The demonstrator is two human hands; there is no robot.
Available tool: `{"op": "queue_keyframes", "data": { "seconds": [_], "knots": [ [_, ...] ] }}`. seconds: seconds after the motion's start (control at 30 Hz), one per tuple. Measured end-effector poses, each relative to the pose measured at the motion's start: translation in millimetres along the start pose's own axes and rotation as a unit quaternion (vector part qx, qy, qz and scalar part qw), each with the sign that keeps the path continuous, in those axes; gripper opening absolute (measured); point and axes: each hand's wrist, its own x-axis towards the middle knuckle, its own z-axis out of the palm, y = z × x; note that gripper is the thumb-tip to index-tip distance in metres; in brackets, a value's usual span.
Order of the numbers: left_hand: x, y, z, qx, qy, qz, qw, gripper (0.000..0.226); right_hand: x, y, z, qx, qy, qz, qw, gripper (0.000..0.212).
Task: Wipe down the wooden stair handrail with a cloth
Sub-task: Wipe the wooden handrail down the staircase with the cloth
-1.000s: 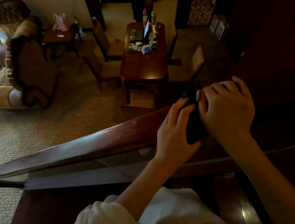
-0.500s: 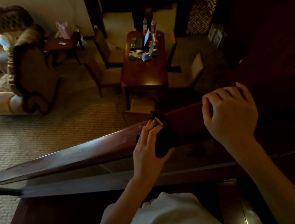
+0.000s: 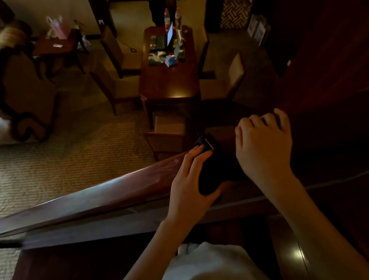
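The long, dark red-brown polished wooden handrail (image 3: 114, 190) climbs from lower left toward the right. On its upper stretch the right hand (image 3: 263, 151) curls its fingers over the far edge. Just beside it, lower down, the left hand (image 3: 190, 182) pins a dark folded cloth (image 3: 211, 174) to the rail, fingers stretched along it and thumb hooked beneath. Most of the visible rail lies to the left along that axis, nearer the left hand.
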Motion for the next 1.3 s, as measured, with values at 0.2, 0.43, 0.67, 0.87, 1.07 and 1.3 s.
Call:
{"op": "queue_keyframes", "data": {
  "seconds": [0.2,0.43,0.67,0.87,1.07,1.3],
  "knots": [
    [22,-3,-8,-0.06,-0.038,0.007,0.997,0.053,-1,-3,9,0.001,0.07,0.01,0.997,0.034],
    [93,3,-9,-0.145,-0.231,-0.062,0.96,0.032,2,-6,10,-0.013,0.095,0.038,0.995,0.034],
    [88,-29,-24,-0.182,-0.278,-0.071,0.941,0.008,2,-7,11,-0.018,0.096,0.049,0.994,0.033],
    [65,-99,-58,-0.118,-0.276,-0.122,0.946,0.013,2,-10,14,-0.025,0.119,0.058,0.991,0.031],
    [111,-3,-10,-0.147,-0.311,-0.001,0.939,0.031,3,-8,13,-0.016,0.125,0.064,0.99,0.029],
    [58,-103,-62,-0.145,-0.269,-0.101,0.947,0.022,1,-9,14,-0.018,0.127,0.067,0.989,0.027]
  ]
}}
